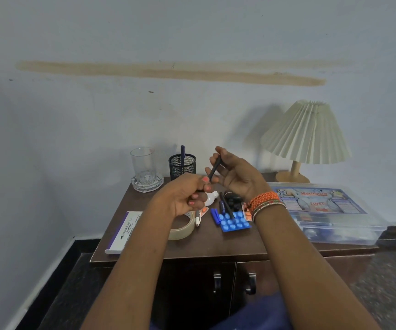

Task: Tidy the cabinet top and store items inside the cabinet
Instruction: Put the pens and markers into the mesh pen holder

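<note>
Clearly the tidying is only getting started: the dark brown wooden cabinet top (216, 244) is still carrying a roll of tan packing tape (182, 228), a blue blister pack of tablets (233, 222), loose blue pens (216, 216), a white boxed stationery set (124, 232) and a clear plastic first-aid box (330, 215), and both cabinet doors (216, 282) below are sitting closed. Above the clutter, the right hand (237, 177) is holding the upper part of a slim dark pen (214, 169), fingers curled around it, while the left hand (187, 196) is pinching its lower end. The pen is slanting between the two hands, just in front of the black mesh pen holder (182, 166), which is likely where it is heading.
</note>
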A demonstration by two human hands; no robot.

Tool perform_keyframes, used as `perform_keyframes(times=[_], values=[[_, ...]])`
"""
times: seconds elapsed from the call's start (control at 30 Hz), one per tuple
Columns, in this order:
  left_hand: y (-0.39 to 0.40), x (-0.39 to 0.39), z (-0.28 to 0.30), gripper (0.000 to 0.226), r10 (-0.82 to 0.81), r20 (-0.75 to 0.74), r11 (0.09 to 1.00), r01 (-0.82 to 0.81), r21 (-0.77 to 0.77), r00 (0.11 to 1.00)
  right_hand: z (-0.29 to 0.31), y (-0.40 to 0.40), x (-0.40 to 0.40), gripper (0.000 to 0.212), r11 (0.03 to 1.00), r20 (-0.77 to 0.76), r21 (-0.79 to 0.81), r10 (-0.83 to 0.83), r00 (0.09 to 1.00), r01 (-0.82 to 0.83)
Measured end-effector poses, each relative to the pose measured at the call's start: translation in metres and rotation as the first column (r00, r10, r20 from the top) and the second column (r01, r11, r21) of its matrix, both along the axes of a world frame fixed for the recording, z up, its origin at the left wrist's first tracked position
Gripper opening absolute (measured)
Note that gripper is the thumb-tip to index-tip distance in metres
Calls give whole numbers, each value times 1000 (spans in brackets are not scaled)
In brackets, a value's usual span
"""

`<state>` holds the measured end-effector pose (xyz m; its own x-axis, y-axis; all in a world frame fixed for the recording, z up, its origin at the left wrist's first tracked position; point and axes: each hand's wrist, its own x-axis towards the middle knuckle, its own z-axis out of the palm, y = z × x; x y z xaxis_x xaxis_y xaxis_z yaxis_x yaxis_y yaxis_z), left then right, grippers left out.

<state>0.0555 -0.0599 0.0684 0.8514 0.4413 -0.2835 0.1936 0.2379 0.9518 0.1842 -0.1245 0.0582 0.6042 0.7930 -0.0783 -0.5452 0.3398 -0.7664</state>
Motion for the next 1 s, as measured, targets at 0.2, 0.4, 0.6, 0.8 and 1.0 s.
perform_keyframes(times=[0.2, 0.4, 0.6, 0.8, 1.0], values=[[-21, 14, -8, 25, 344, -14, 780, -278, 561, 939, 11, 5, -2, 14, 995, 52, -97, -32, 998, 37], [-13, 15, -29, 17, 451, 28, 420, -240, 875, 892, -5, 20, -17, 7, 969, 70, -177, -160, 985, 170], [15, 11, -35, 18, 390, 130, 374, -286, 882, 912, -14, 30, -18, 25, 975, 157, -178, -104, 982, 131], [39, 8, -41, 30, 464, 200, 318, -373, 872, 863, -1, 63, -4, 22, 845, 536, -99, -399, 744, 525], [101, -9, -46, 37, 433, 90, 292, -234, 927, 897, 3, 105, 13, 7, 719, 772, 151, -515, 374, 678]])
